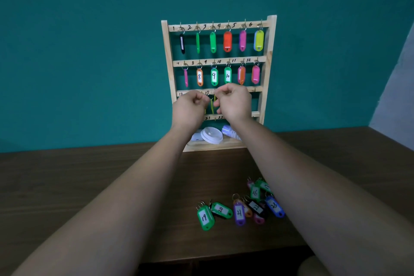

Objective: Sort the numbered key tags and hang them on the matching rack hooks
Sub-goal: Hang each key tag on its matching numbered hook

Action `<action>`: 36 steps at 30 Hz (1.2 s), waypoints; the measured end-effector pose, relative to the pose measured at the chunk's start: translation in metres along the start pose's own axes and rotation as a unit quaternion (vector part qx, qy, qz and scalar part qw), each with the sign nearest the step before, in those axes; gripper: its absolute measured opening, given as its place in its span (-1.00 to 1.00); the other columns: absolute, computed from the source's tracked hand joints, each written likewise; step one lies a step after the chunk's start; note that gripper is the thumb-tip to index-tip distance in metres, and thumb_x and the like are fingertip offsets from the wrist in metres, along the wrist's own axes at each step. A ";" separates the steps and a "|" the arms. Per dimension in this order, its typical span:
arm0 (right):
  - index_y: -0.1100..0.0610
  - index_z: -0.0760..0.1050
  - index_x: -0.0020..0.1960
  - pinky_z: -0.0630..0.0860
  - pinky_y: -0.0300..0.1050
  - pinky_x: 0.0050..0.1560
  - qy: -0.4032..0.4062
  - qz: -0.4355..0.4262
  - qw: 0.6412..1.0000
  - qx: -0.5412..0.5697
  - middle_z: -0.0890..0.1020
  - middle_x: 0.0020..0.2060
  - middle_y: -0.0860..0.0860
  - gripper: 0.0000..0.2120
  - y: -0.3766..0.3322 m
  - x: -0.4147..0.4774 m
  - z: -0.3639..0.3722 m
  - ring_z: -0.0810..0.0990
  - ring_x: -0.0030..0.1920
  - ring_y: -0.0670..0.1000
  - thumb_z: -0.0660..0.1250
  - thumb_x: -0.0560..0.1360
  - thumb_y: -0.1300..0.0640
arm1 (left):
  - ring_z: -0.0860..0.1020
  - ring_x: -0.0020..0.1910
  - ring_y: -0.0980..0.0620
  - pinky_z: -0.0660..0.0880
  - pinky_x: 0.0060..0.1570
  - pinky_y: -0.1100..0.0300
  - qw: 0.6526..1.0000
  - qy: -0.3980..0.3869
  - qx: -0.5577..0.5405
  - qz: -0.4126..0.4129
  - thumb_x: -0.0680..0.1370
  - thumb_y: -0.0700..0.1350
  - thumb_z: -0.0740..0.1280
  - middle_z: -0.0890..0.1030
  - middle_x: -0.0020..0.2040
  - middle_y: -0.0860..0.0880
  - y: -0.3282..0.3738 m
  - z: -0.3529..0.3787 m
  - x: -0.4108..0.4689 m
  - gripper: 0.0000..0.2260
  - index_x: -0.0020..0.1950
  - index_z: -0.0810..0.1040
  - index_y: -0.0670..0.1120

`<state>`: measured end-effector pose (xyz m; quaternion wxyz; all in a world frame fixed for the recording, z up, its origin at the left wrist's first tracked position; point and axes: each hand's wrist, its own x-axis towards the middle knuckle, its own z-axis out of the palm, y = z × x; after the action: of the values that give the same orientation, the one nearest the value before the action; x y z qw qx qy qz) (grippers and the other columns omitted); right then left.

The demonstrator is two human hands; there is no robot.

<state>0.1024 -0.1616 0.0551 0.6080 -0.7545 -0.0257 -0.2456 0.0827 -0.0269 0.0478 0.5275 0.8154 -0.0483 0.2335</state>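
A wooden key rack [270, 56] stands against the teal wall, with coloured tags on hooks 1 to 12 in its top two rows. Both my hands are raised to the third row near the number 15. My right hand [235, 103] pinches a yellow-green tag [212, 104] seen edge-on at the hook. My left hand [190, 107] is curled beside it, fingertips at the tag's ring; whether it grips anything is hidden. Several loose tags lie on the table at the front right, among them green 19 [205, 217], purple 21 [239, 214] and blue 23 [275, 206].
A white round lid [211, 134] and a small white-purple container [229, 131] sit on the rack's base shelf. The dark wooden table [89, 177] runs left and right. A pale wall panel [396, 96] rises at the right.
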 end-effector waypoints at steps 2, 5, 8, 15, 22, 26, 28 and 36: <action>0.13 0.67 -0.09 0.45 -0.22 -0.53 0.005 -0.001 1.000 -0.008 0.69 -0.40 0.07 -0.85 0.001 0.001 0.003 0.55 -0.57 -0.07 0.41 0.65 0.16 | 0.53 -0.25 0.08 0.47 -0.21 0.17 1.000 0.006 -0.009 -0.002 0.63 -0.08 0.39 0.66 -0.20 0.05 0.001 0.003 0.003 -0.89 -0.05 0.70 0.01; 0.13 0.65 -0.11 0.43 -0.22 -0.54 0.009 0.004 1.000 -0.010 0.68 -0.41 0.08 -0.82 -0.001 0.002 0.006 0.54 -0.58 -0.06 0.36 0.65 0.21 | 0.54 -0.22 0.05 0.49 -0.15 0.12 0.999 0.015 -0.026 -0.010 0.65 -0.03 0.38 0.68 -0.18 0.00 0.005 0.008 0.006 -0.85 -0.06 0.70 0.00; 0.14 0.65 -0.11 0.42 -0.20 -0.55 0.022 0.008 1.000 -0.020 0.67 -0.40 0.08 -0.79 -0.001 0.003 0.006 0.53 -0.59 -0.06 0.30 0.65 0.23 | 0.52 -0.27 0.07 0.44 -0.24 0.16 0.999 0.018 -0.036 -0.012 0.65 -0.02 0.37 0.67 -0.21 0.04 0.008 0.014 0.007 -0.84 -0.07 0.69 0.01; 0.07 0.69 -0.13 0.65 -0.04 -0.32 0.050 -0.033 0.992 -0.112 0.71 -0.32 0.00 -0.82 0.007 0.004 0.008 0.70 -0.36 0.06 0.38 0.61 0.11 | 0.55 -0.30 0.07 0.49 -0.22 0.19 0.998 0.034 -0.041 -0.043 0.64 -0.06 0.36 0.69 -0.22 0.06 0.008 0.019 0.010 -0.84 -0.08 0.71 0.00; 0.04 0.66 -0.19 0.69 0.02 -0.25 0.053 -0.023 0.987 -0.152 0.72 -0.28 -0.01 -0.79 0.014 0.001 0.004 0.71 -0.29 0.11 0.41 0.56 -0.03 | 0.63 -0.28 0.01 0.65 -0.13 0.05 0.995 0.057 -0.035 -0.069 0.58 -0.07 0.37 0.71 -0.28 0.02 0.011 0.023 0.013 -0.80 -0.21 0.70 -0.02; 0.10 0.57 -0.28 0.67 0.21 -0.35 0.046 -0.012 0.988 -0.149 0.66 -0.41 0.06 -0.75 0.018 -0.008 -0.005 0.69 -0.36 0.16 0.34 0.52 0.00 | 0.63 -0.34 -0.01 0.68 -0.14 0.02 0.994 0.063 -0.043 -0.080 0.58 -0.07 0.38 0.71 -0.31 -0.03 0.014 0.027 0.012 -0.75 -0.28 0.69 -0.06; 0.10 0.57 -0.28 0.68 0.23 -0.32 0.032 -0.010 0.989 -0.147 0.66 -0.39 0.07 -0.77 0.018 -0.015 -0.011 0.70 -0.32 0.15 0.35 0.52 0.03 | 0.67 -0.31 -0.06 0.69 -0.16 -0.01 0.993 0.066 -0.037 -0.088 0.55 -0.09 0.36 0.70 -0.34 -0.02 0.016 0.029 0.011 -0.74 -0.32 0.68 -0.06; 0.04 0.60 -0.19 0.67 -0.01 -0.25 -0.080 0.002 0.976 -0.203 0.71 -0.40 -0.02 -0.83 0.013 -0.034 -0.042 0.69 -0.42 0.02 0.34 0.56 0.05 | 0.61 -0.42 0.14 0.61 -0.18 0.17 0.991 0.063 0.000 -0.119 0.50 -0.10 0.37 0.66 -0.44 0.09 0.011 0.031 0.003 -0.73 -0.39 0.68 -0.08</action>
<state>0.0627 -0.1952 0.0356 0.4387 -0.8794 -0.0227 -0.1835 0.0920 -0.0584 0.0480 0.5532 0.7992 0.0826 0.2200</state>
